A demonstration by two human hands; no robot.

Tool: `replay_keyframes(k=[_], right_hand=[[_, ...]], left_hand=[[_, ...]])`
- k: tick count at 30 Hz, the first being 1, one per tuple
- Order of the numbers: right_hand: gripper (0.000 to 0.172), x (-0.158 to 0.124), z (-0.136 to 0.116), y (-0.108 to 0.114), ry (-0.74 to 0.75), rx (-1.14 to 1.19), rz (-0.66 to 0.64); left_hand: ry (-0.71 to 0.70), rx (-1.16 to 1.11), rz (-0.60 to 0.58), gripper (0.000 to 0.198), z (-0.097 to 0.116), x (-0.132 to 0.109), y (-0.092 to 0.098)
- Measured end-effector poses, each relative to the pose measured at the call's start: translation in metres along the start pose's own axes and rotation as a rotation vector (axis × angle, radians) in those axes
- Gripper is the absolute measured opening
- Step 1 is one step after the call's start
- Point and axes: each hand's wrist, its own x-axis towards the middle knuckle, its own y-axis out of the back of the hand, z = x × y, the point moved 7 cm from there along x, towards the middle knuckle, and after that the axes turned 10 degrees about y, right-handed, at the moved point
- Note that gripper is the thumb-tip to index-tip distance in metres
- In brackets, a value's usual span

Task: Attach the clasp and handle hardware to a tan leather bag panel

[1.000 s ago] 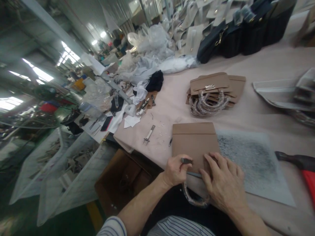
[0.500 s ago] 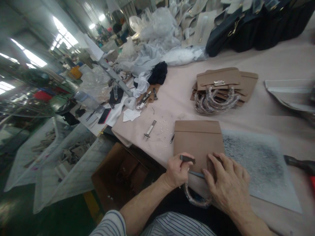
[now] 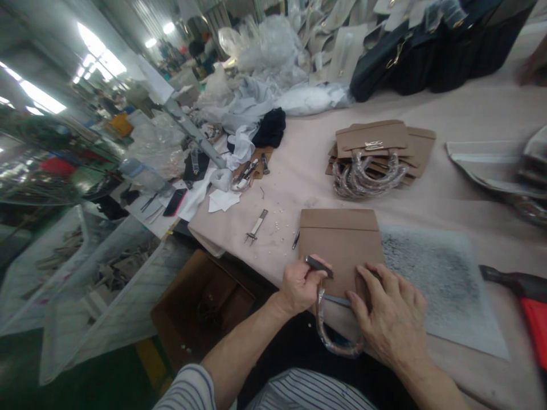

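Lower centre: the left hand [image 3: 301, 287] clenches its fingers on a metal tool [image 3: 318, 266] at the edge of the tan panel [image 3: 342, 239]. The right hand [image 3: 387, 310], fingers released, lies on it. Firm, flat pressure should keep it steady.

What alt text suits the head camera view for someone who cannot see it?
A person's left hand grips a small dark tool at the near edge of a tan bag panel on a worktable, while the right hand lies flat on it. A stack of similar panels lies farther back.
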Motion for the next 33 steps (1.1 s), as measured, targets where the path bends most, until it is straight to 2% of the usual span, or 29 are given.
replay_keyframes(k=[2,5,14,23,30,33], right_hand=[[0.041,0.0,0.0,0.0,0.003,-0.005,0.007],[0.039,0.0,-0.001,0.0,0.002,0.002,0.009],[0.039,0.0,-0.001,0.001,-0.002,0.014,0.012],[0.039,0.0,0.0,0.0,-0.016,0.025,0.004],[0.039,-0.002,0.002,-0.002,-0.038,0.058,0.006],[0.039,-0.002,0.002,-0.001,-0.047,0.076,0.008]], left_hand=[[0.016,-0.014,-0.03,0.013,-0.001,0.0,-0.002],[0.04,-0.014,-0.013,0.013,-0.004,-0.001,-0.004],[-0.021,0.024,-0.058,0.014,0.002,0.002,-0.013],[0.001,0.029,-0.071,0.013,-0.001,0.005,-0.018],[-0.116,0.083,-0.063,0.015,0.004,-0.003,-0.021],[-0.104,0.095,-0.058,0.014,0.004,-0.003,-0.022]])
